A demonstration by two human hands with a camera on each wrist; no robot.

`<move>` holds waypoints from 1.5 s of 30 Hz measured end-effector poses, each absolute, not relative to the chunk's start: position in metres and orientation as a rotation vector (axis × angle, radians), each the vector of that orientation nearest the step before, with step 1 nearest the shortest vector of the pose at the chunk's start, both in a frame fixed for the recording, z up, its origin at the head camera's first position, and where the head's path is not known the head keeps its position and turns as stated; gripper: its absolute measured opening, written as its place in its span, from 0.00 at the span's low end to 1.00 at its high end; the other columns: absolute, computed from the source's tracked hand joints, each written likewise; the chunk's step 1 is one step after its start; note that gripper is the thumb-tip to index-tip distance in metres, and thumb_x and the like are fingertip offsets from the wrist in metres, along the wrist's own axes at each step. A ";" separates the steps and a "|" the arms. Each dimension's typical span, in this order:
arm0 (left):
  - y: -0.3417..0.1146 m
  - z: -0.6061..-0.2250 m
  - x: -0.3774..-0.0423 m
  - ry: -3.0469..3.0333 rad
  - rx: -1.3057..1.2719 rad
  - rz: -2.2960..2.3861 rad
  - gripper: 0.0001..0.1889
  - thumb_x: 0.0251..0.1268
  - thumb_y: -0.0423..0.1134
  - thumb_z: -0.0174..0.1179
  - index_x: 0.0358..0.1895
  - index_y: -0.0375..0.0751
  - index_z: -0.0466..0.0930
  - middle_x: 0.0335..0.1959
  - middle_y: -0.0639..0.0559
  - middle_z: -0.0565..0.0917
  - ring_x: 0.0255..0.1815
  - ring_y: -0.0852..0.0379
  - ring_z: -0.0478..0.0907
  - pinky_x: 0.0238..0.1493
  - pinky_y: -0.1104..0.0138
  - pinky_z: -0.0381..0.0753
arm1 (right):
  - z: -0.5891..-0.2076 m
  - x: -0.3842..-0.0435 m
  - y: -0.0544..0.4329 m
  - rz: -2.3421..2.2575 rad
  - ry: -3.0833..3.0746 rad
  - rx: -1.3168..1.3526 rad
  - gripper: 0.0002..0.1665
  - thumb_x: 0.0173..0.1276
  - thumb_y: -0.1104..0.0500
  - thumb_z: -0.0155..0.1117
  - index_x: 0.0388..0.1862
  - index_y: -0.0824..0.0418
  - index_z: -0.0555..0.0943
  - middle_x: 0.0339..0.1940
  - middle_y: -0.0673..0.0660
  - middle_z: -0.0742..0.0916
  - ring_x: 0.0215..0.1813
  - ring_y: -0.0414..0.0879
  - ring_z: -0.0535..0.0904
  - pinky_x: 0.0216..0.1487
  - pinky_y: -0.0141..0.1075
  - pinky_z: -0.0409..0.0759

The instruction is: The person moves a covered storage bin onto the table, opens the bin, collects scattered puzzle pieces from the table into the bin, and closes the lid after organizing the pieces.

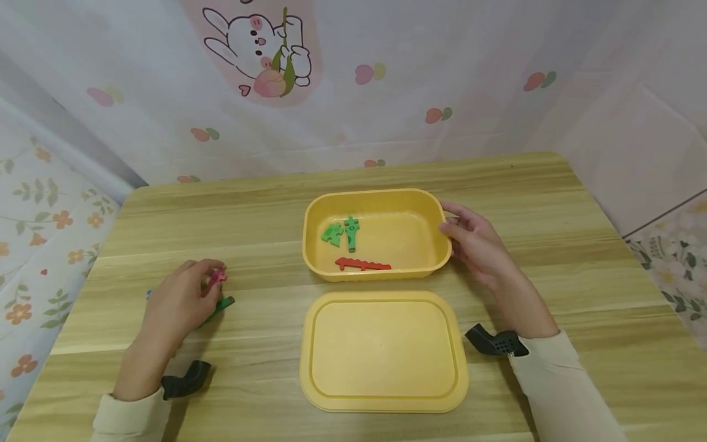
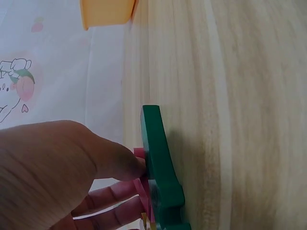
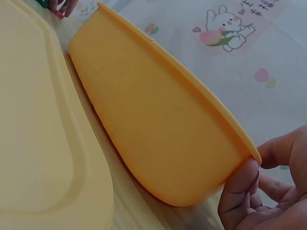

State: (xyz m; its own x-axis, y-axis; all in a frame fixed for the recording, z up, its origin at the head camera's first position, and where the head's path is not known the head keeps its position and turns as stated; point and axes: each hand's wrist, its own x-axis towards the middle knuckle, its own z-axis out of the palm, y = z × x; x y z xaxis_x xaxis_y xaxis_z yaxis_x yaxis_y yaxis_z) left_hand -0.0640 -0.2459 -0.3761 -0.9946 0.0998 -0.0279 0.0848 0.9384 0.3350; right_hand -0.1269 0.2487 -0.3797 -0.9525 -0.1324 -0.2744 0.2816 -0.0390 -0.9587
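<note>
At the left of the head view, my left hand [image 1: 179, 301] pinches a small knobbly pink toy piece [image 1: 218, 276] between thumb and fingers. Close by lies a dark green toy piece [image 1: 223, 304], which overlaps the pink one in the left wrist view [image 2: 160, 158]. A bit of blue [image 1: 148, 294] peeks out behind the hand, mostly hidden. My right hand [image 1: 480, 245] grips the right end of a yellow box [image 1: 392, 233], thumb and fingers at its rim [image 3: 216, 103]. Inside the box are two light green toy pieces [image 1: 351, 233] and a long wavy red piece [image 1: 363, 264].
A yellow lid [image 1: 383, 350] lies flat on the wooden table [image 1: 259, 368], just in front of the box. Behind the table's back edge hangs a white curtain [image 1: 375, 135] printed with a rabbit and fruit. A black device [image 1: 497, 342] sits at each wrist.
</note>
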 end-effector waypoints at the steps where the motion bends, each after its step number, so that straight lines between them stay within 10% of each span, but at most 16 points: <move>1: -0.246 -0.376 -0.064 3.049 0.153 0.528 0.19 0.71 0.36 0.63 0.63 0.37 0.82 0.49 0.33 0.85 0.31 0.51 0.77 0.26 0.65 0.70 | -0.380 -0.127 0.248 -2.073 1.954 0.160 0.35 0.82 0.61 0.59 0.84 0.59 0.63 0.47 0.49 0.81 0.38 0.36 0.81 0.37 0.27 0.83; 31: -0.241 -0.371 -0.069 3.080 0.263 0.733 0.17 0.75 0.33 0.62 0.63 0.36 0.82 0.45 0.34 0.91 0.40 0.41 0.91 0.29 0.64 0.79 | -0.378 -0.127 0.248 -2.048 1.975 0.172 0.36 0.82 0.61 0.57 0.85 0.60 0.61 0.46 0.49 0.79 0.37 0.36 0.80 0.37 0.26 0.82; 45: -0.225 -0.364 -0.087 3.084 0.298 0.688 0.21 0.75 0.38 0.63 0.67 0.34 0.80 0.51 0.34 0.88 0.43 0.42 0.88 0.41 0.45 0.86 | -0.378 -0.127 0.248 -2.066 1.952 0.176 0.37 0.82 0.61 0.58 0.85 0.60 0.61 0.46 0.48 0.79 0.37 0.35 0.80 0.37 0.26 0.83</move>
State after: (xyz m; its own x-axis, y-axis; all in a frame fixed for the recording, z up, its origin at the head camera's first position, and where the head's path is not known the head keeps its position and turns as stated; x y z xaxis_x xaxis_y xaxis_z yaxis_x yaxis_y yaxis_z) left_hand -0.0871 -0.2252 -0.3639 -0.9818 0.1757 0.0721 0.1897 0.8884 0.4181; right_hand -0.1270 0.2482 -0.3783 -0.9497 -0.1269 -0.2861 0.2929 -0.0377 -0.9554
